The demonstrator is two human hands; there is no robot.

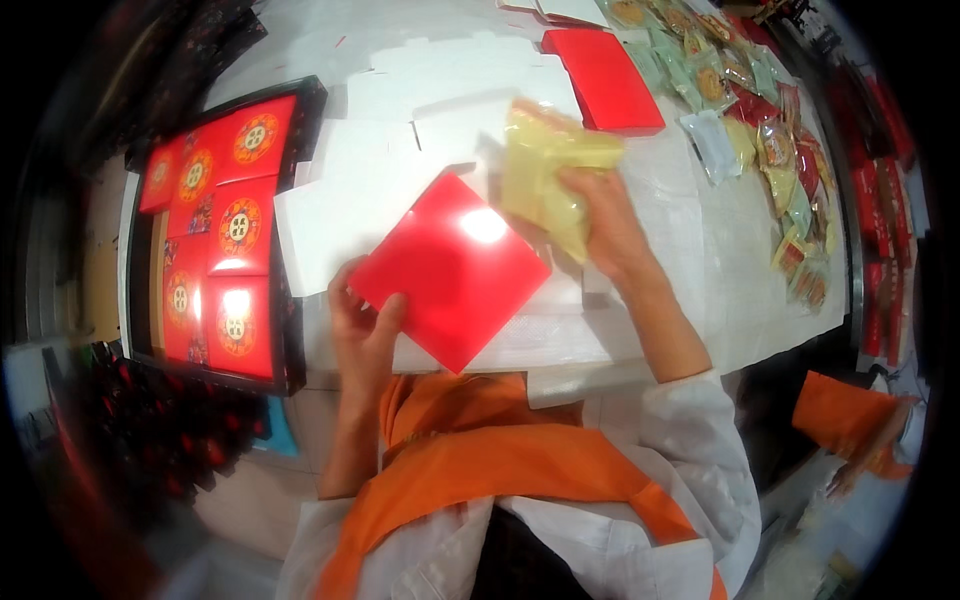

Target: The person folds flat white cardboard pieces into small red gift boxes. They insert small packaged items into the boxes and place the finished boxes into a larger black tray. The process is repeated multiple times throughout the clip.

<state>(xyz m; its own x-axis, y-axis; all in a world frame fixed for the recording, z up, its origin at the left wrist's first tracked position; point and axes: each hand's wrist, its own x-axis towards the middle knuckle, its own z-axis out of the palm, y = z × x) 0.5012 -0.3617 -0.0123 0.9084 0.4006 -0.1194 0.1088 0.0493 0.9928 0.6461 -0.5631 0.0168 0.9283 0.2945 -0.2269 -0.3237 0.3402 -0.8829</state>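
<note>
Tilted corner-down in front of me is a glossy red square piece (440, 270), a box or a lid; its depth is hidden. My left hand (365, 325) grips its left corner, with the thumb on top. My right hand (605, 225) is closed around a crumpled, pale yellow, shiny bundle (550, 175). The bundle is blurred, and whether it is cloth or plastic wrapping cannot be told. It is held just to the upper right of the red piece, above the table.
To the left, a black-rimmed tray (290, 370) holds several red boxes (240, 230) with round emblems. White cardboard pieces (440, 85) cover the table's middle. A red box (605, 80) lies at the back. Many wrapped packets (790, 180) spread along the far right.
</note>
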